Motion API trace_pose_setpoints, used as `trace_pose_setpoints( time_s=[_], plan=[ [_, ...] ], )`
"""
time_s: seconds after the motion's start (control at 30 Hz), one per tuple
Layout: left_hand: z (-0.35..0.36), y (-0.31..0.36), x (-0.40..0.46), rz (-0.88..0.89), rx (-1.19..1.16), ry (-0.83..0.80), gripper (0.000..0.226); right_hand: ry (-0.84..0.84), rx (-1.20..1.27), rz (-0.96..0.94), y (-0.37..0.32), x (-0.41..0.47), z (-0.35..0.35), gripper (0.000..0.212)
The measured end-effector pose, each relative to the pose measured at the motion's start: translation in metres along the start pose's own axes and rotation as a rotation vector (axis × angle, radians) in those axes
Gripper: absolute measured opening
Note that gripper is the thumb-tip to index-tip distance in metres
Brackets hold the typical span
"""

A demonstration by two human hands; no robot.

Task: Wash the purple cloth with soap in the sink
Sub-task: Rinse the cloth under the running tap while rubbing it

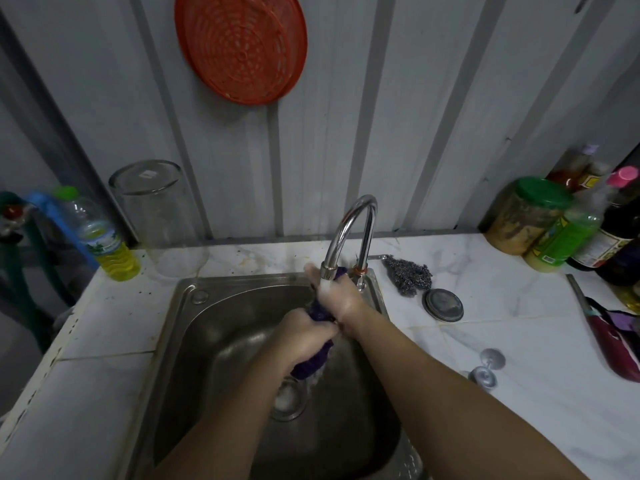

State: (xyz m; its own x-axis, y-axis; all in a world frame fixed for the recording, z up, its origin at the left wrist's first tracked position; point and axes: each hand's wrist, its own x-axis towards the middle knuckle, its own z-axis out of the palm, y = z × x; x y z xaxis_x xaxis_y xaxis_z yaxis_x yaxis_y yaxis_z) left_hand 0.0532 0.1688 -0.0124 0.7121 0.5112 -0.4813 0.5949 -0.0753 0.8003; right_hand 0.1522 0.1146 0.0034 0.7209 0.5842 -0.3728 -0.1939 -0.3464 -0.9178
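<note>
The purple cloth (313, 363) is bunched into a twisted roll over the steel sink (194, 327), under the chrome tap (349, 226). My left hand (304, 336) grips its lower part, with a wet end hanging out below. My right hand (337, 294) grips the upper part right under the spout, where water runs onto it. A bit of purple shows above my right fingers. Water drips toward the drain (287, 398). No soap bar is visible.
On the left counter stand a bottle of yellow liquid (104, 240) and an upturned glass jar (159, 216). Right of the tap lie steel wool (408, 275), a round lid (443, 304), a sink plug (486, 370), and bottles and jars (561, 226). A red basket (242, 46) hangs on the wall.
</note>
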Motion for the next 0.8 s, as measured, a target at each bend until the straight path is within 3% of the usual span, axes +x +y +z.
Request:
trace_pose_setpoints(
  time_s=[0.07,0.13,0.2,0.3,0.43,0.6,0.7,0.73,0.8],
  plan=[
    [-0.005,-0.002,-0.001,-0.039,-0.235,-0.117,0.029,-0.143,0.568,0.132,0.003,-0.004,-0.009,0.052],
    [-0.011,0.001,-0.007,-0.146,-0.422,-0.316,0.038,-0.181,0.845,0.078,0.013,-0.004,-0.014,0.048],
    [-0.016,0.007,-0.010,-0.251,-0.516,-0.469,0.049,-0.142,0.764,-0.025,0.023,-0.007,-0.014,0.043],
    [-0.017,0.014,-0.009,-0.346,-0.673,-0.386,0.081,-0.135,0.462,-0.132,0.035,-0.017,-0.008,0.051],
    [-0.014,0.010,-0.008,-0.343,-1.078,-0.259,0.063,-0.107,0.245,-0.321,0.057,-0.034,-0.003,0.072],
    [-0.008,0.022,-0.003,-0.123,-1.135,-0.115,0.049,-0.092,-0.092,-0.566,0.067,-0.057,0.017,0.088],
    [0.005,0.018,-0.008,-0.054,-1.126,-0.002,0.024,0.173,-0.138,-0.554,0.058,-0.056,0.019,0.055],
    [0.008,0.017,-0.009,-0.107,-1.077,-0.031,0.019,0.198,-0.128,-0.518,0.056,-0.051,0.021,0.043],
    [0.016,0.014,-0.006,-0.111,-0.927,0.092,0.023,0.195,-0.046,-0.293,0.055,-0.049,0.023,0.029]
  ],
)
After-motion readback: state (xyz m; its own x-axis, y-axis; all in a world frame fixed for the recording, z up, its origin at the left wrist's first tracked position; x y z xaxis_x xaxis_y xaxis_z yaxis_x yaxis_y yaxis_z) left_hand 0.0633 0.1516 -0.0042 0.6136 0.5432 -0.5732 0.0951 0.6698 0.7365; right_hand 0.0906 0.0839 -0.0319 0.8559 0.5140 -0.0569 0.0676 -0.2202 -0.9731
